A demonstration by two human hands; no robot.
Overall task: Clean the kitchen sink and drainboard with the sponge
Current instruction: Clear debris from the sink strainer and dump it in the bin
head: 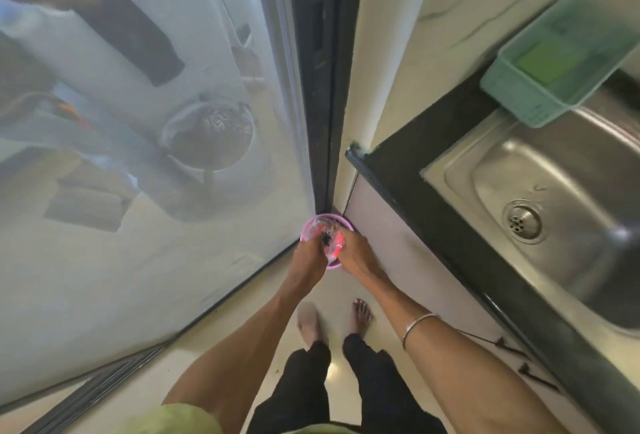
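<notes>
**Reaching for supplies before the sink gets its scrub**

Bending over a small pink tub [327, 225] on the floor, a person works both hands into its contents, well left of the steel sink [540, 191]. The left hand [310, 253] and right hand [353, 251] each have their fingers curled round a crinkly clear packet with red and black parts [334, 243], too blurred to identify; whether it holds the sponge cannot be told. A green pad in the mint-green caddy [550, 66], mounted above the sink's far rim, may be a sponge instead. Either would likely be light, soft and squashy, best taken across its broad faces; a wet one may be slippery. The sink basin, set into the black counter [401, 173], looks unwiped, its drain [523, 222] bare. Glass door [156, 156] stands left of the tub.
</notes>
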